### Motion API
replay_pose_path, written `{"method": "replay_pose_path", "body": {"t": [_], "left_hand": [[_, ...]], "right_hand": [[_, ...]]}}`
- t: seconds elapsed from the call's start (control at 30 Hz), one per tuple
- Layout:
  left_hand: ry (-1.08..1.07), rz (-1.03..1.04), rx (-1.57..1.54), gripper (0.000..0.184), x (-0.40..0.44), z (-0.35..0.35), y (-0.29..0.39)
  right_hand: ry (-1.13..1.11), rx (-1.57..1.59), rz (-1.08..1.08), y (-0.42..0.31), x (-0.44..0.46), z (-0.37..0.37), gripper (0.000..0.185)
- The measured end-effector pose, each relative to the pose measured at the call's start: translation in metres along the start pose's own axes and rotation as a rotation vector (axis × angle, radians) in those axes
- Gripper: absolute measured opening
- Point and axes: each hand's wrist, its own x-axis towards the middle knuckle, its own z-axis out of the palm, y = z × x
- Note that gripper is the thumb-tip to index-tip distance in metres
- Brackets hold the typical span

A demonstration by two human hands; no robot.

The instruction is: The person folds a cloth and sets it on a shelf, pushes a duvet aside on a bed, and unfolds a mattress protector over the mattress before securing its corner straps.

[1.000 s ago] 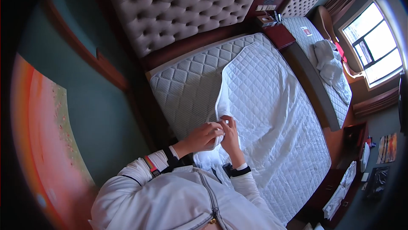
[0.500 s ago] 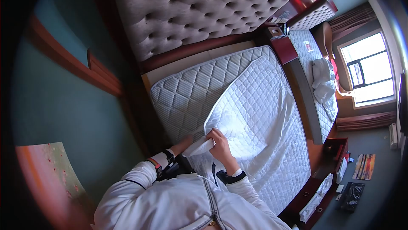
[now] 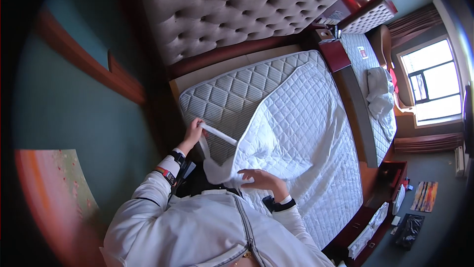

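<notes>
A white quilted mattress pad (image 3: 311,114) covers much of the bare mattress (image 3: 222,96), its near left edge lying diagonally. From that edge a white elastic strap (image 3: 219,134) runs taut to my left hand (image 3: 193,133), whose fingers are closed around it above the mattress's left side. Loose white fabric (image 3: 215,171) hangs below the strap, in front of my body. Beside that fabric is my right hand (image 3: 264,180), its fingers apart and stretched toward the pad's edge, with nothing visibly gripped.
Behind the bed stands a tufted headboard (image 3: 237,8). A red nightstand (image 3: 335,56) separates this bed from a second bed (image 3: 363,84) with crumpled white bedding (image 3: 380,92). A dark red cabinet (image 3: 353,230) is at the lower right, and a wall (image 3: 98,133) is on the left.
My left hand has moved up and outward, stretching the strap away from the pad. My right hand has let go of the pad's edge and shifted slightly down and right.
</notes>
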Motion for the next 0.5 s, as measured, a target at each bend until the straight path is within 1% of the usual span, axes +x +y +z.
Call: {"method": "replay_pose_path", "body": {"t": [0.03,0.07,0.1,0.17,0.2,0.27,0.3,0.33,0.37,0.47,0.5], "left_hand": [[-0.033,0.003,-0.016,0.008,-0.009,0.008,0.025],[-0.069,0.007,-0.029,0.007,-0.019,0.017,0.049],[-0.096,0.065,0.07,0.007,-0.026,0.024,0.063],[-0.128,0.15,0.283,0.006,-0.046,0.044,0.094],[-0.112,0.311,0.414,0.007,-0.051,0.049,0.096],[-0.116,0.469,0.509,0.009,-0.072,0.059,0.126],[-0.119,0.442,0.521,0.011,-0.078,0.061,0.134],[-0.096,0.458,0.529,0.01,-0.082,0.059,0.141],[-0.072,0.473,0.537,0.01,-0.086,0.057,0.147],[0.031,0.5,0.54,0.008,-0.092,0.036,0.156],[0.06,0.462,0.522,0.008,-0.092,0.025,0.152]], "right_hand": [[0.102,-0.073,-0.095,0.022,0.01,0.003,0.06],[0.289,-0.102,-0.148,0.017,0.015,-0.002,0.058],[0.513,-0.087,-0.291,0.027,0.032,-0.004,0.058],[0.725,-0.152,-0.314,0.008,0.044,-0.021,0.064],[0.767,-0.18,-0.357,0.008,0.055,-0.025,0.066],[0.819,-0.162,-0.459,0.006,0.077,-0.026,0.063],[0.789,-0.164,-0.476,0.011,0.088,-0.025,0.059],[0.759,-0.167,-0.494,0.014,0.099,-0.024,0.056],[0.758,-0.143,-0.499,0.019,0.106,-0.021,0.037],[0.669,-0.25,-0.289,0.035,0.117,-0.021,0.021],[0.737,-0.244,-0.334,0.042,0.12,-0.019,0.018]]}}
